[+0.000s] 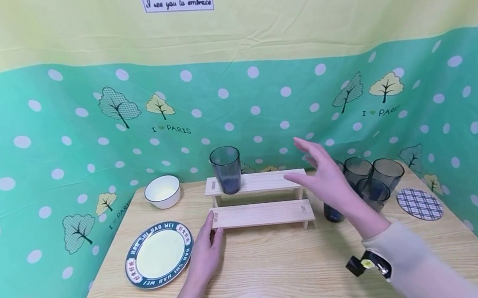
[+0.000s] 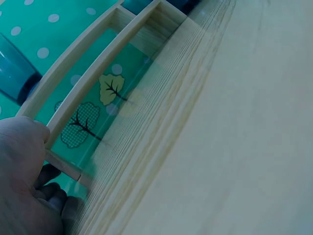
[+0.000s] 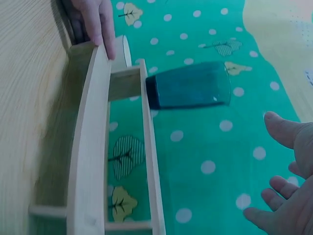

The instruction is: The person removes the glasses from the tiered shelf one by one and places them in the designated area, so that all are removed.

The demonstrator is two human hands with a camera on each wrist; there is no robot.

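Observation:
A two-step wooden rack [image 1: 269, 213] stands mid-table. My left hand [image 1: 204, 252] grips the left end of its lower step, thumb at the front edge; in the left wrist view the fingers [image 2: 51, 193] curl below the board. One dark tinted glass [image 1: 226, 170] stands upright on the upper step, toward its left end. My right hand [image 1: 325, 178] is raised over the rack's right end, holding nothing, with thumb and fingers spread apart. The right wrist view shows that glass [image 3: 190, 88] a short way from the spread fingers [image 3: 261, 218].
Several more dark glasses [image 1: 388, 173] stand close together at the right, partly behind my right forearm. Beside them lies a round plaid coaster [image 1: 420, 204]. A white bowl [image 1: 162, 192] and a green-rimmed plate [image 1: 158, 256] are at the left. A polka-dot curtain [image 1: 257, 112] surrounds the table.

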